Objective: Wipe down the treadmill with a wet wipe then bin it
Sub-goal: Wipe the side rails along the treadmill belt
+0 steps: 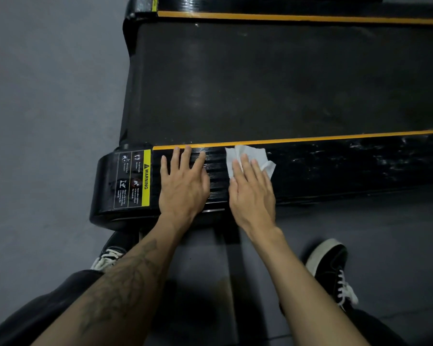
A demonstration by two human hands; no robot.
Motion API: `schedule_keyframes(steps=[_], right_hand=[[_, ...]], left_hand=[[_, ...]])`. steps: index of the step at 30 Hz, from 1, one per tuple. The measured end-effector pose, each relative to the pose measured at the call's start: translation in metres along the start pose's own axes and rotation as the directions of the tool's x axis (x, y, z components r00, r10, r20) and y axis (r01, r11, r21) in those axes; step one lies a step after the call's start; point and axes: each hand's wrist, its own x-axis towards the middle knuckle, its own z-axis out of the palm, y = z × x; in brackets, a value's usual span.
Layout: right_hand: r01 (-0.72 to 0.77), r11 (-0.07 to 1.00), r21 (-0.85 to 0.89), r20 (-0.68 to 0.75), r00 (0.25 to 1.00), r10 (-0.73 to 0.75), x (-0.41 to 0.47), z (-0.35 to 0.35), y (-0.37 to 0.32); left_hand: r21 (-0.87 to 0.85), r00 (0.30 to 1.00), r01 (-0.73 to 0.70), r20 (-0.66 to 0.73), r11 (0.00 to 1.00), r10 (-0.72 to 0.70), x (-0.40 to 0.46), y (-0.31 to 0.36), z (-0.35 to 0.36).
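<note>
Beneath the right hand (251, 193), straight fingers (245, 166) press the wet wipe (256, 156) flat on the treadmill (335, 166) side rail. Left hand (183, 183) rests flat beside it, fingers spread, holding nothing. Risk: the unpinched wipe may bunch or slip free. Beyond the fingertips lies the belt (260, 78), probably unwiped.

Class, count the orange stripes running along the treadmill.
2: near stripe just beyond the hands, far stripe across the belt. None appear hidden.

Bare forearms, tattooed left forearm (125, 283), dark trousers (35, 308), black sneakers (331, 268) with white laces
</note>
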Motion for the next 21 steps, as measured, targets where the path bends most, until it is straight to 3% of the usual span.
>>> schedule_keyframes(steps=[3, 8, 12, 18, 21], right_hand=[[-0.045, 0.999, 0.008, -0.041, 0.998, 0.045, -0.014, 0.004, -0.015], [0.089, 0.996, 0.0, 0.028, 0.996, -0.089, -0.005, 0.002, -0.003], [-0.041, 0.999, -0.005, -0.009, 0.999, 0.041, -0.021, 0.003, -0.003], [0.068, 0.997, -0.035, 0.014, 0.998, -0.067, -0.013, 0.005, -0.002], [-0.025, 1.0, 0.0, 0.017, 1.0, 0.025, -0.014, 0.002, 0.004]], left_hand=[[-0.01, 1.0, -0.009, -0.008, 1.0, 0.009, 0.001, 0.0, 0.0], [-0.018, 1.0, -0.009, -0.004, 1.0, 0.009, 0.001, 0.0, -0.001], [-0.012, 1.0, -0.004, 0.006, 1.0, 0.004, 0.001, 0.0, 0.0], [-0.01, 1.0, -0.008, -0.012, 1.0, 0.008, 0.001, 0.0, 0.0], [-0.01, 1.0, 0.001, -0.019, 1.0, -0.001, 0.0, 0.001, -0.001]])
